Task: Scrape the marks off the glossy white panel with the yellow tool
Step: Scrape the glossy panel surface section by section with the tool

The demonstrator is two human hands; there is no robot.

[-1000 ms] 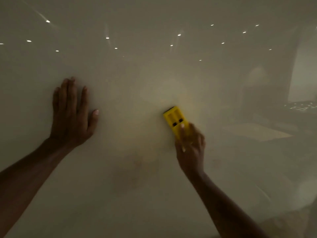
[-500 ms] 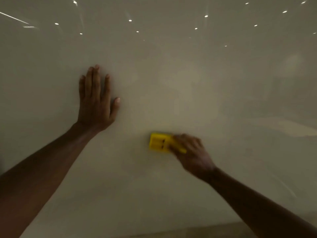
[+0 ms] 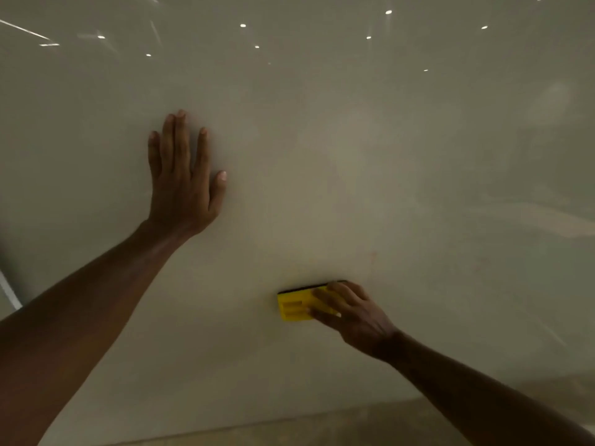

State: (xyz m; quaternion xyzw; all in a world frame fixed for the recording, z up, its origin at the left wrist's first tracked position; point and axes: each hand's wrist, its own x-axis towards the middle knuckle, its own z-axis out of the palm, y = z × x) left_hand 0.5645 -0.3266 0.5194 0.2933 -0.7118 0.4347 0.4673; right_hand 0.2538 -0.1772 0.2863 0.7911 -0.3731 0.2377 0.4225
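Note:
A glossy white panel (image 3: 322, 156) fills nearly the whole view and mirrors small ceiling lights. My left hand (image 3: 183, 185) lies flat on it at centre left, fingers together and pointing up, holding nothing. Lower and to the right, my right hand (image 3: 351, 313) presses the yellow tool (image 3: 294, 305) against the panel. The tool is a flat yellow block with a dark blade edge along its top; my fingers cover its right half. Faint reddish marks (image 3: 373, 255) show on the panel above and to the right of the tool.
The panel's lower edge (image 3: 225, 428) runs across the bottom, with a brownish floor strip (image 3: 370, 423) below it. A pale bar (image 3: 9, 294) shows at the far left edge behind my left forearm. Dim room reflections cover the panel's right side.
The right hand has turned the yellow tool from pointing up to lying sideways with its blade edge on top. The view has drifted left, so both hands sit further right in the frame.

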